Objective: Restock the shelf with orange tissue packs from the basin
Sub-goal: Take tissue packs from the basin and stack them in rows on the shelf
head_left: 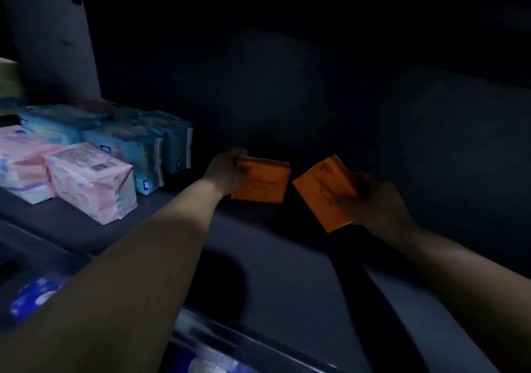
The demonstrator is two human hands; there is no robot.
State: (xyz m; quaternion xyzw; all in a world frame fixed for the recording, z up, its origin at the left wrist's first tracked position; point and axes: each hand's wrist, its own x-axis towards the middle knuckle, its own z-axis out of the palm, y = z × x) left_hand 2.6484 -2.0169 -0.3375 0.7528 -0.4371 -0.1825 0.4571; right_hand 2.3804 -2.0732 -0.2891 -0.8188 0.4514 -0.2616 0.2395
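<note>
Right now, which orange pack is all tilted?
The right orange pack, gripped by the right hand, leans with one corner pointing up. The left orange pack, held by the left hand, looks nearly level.

Left orange pack (260, 181) and right orange pack (321, 194), both plain orange with faint darker print. Pale pink packs (92, 183), one bearing a black barcode. Light blue packs (129, 148). Dark blue-grey shelf (301, 257).
</note>
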